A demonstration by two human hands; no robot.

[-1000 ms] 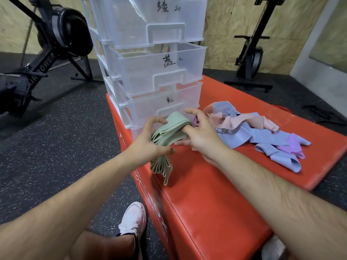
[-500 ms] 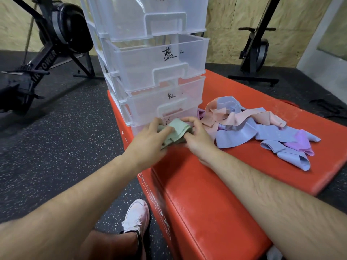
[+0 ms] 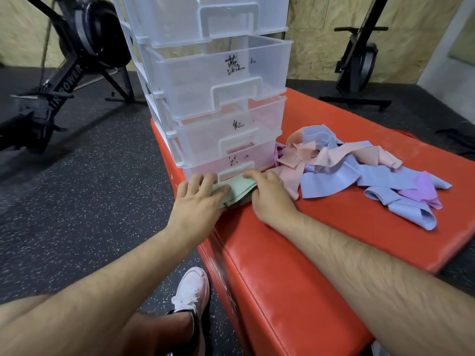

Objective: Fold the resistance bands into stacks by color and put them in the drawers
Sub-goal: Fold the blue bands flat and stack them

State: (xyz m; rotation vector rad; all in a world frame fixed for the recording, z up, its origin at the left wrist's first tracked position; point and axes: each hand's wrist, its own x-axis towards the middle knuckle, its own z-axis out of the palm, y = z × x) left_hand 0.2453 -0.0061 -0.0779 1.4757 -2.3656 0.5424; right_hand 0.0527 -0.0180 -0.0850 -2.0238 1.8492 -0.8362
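From the head camera we saw both bare arms reaching forward over a red padded box (image 3: 334,227). Between the hands sat the folded green band (image 3: 239,187), a flat stack of several layers, right at the front of the bottom drawer (image 3: 259,160) and just below its handle (image 3: 235,170). The left hand (image 3: 198,206) gripped the left end of the stack, its fingers laid over the far side and its thumb closed on the near side. The right hand (image 3: 270,199) pinched the right end, fingers curled over the top edge and thumb tucked in beside the lower corner. We could not tell whether the stack rested on the box or was held just above it.

The drawer unit (image 3: 218,73) was clear plastic and stood on the far left corner of the box, its drawers stacked one above another, each with black handwriting on the front.

To the right of the hands lay a loose heap of bands on the box: pink bands (image 3: 331,155) nearest the drawers, blue bands (image 3: 347,176) under and beside them, and a purple band (image 3: 421,191) at the far right end.

Below, a white shoe (image 3: 191,289) stood on the dark speckled floor (image 3: 77,201). A black exercise machine (image 3: 77,47) stood at the upper left.
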